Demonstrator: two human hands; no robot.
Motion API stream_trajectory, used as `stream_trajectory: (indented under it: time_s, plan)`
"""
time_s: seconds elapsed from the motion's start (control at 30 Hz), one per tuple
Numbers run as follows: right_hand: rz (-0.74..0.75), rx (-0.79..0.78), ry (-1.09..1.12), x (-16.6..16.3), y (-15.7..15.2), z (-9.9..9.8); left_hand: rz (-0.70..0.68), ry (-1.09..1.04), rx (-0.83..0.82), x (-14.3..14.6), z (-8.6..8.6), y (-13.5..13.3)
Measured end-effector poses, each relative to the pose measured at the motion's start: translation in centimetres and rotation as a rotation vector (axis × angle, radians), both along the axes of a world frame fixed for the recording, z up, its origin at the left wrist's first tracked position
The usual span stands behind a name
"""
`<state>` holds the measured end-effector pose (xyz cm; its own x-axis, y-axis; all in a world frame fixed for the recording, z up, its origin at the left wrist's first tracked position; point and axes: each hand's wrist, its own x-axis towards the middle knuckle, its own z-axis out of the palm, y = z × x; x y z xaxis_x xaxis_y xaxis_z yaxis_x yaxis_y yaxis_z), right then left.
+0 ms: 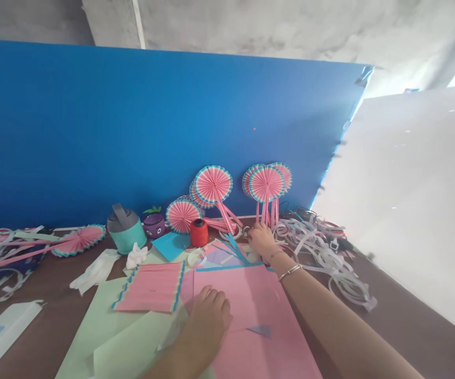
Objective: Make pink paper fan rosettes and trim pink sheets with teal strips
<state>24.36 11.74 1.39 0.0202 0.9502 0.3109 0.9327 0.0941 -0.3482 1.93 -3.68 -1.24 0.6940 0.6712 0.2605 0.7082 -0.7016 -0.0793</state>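
Observation:
My left hand rests on a pink paper sheet, its fingers slightly bent and lying on the paper. The sheet has a blue strip along its far edge. To the left of that hand lies a pleated pink paper with blue-edged ends, on top of green sheets. My right hand reaches to the back of the table, beside thin blue paper strips and below the handles of upright pink paper fans. Its fingertips are partly hidden, and whether they hold anything is unclear. A small grey-blue paper triangle lies on the pink sheet.
A blue partition borders the back. Along it stand a teal container, a purple pot, a red bottle and more fans. Tangled white cables lie right; a white power strip lies left.

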Motion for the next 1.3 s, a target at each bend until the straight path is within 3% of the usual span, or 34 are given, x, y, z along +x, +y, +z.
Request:
stream_trajectory:
  time_s: [0.13,0.27,0.33,0.43,0.5,0.57,0.73,0.97,1.3]
  plan:
    - [0.006,0.038,0.078,-0.3,0.4,0.4,-0.024,-0.072,-0.047,-0.1,0.0,-0.1]
    - [0.027,0.101,0.248,-0.6,-0.6,2.5,-0.109,-0.359,-0.154,-0.4,-0.3,-0.1]
    - [0.062,0.119,0.336,-1.4,-2.0,3.8,-0.087,-0.533,-0.243,-0.7,0.0,0.2]
    - [0.305,0.021,0.635,-3.2,-4.9,5.2,0.153,-0.865,-0.356,-1.6,1.1,1.4]
    - [0.456,-0.206,0.628,-4.7,-6.8,5.3,0.349,-1.098,-0.427,-2.3,1.9,2.2]
    - [0.533,-0.346,0.601,-5.9,-8.2,4.8,0.454,-1.215,-0.484,-2.9,2.5,3.0]
    - [0.598,-0.419,0.577,-7.3,-8.9,3.2,0.419,-1.2,-0.509,-3.6,3.1,3.5]
    - [0.604,-0.446,0.561,-7.4,-8.8,3.0,0.301,-1.095,-0.468,-3.7,3.0,3.8]
    - [0.451,-0.424,0.593,-5.3,-7.1,0.6,0.45,-0.966,-0.348,-5.1,2.3,4.8]
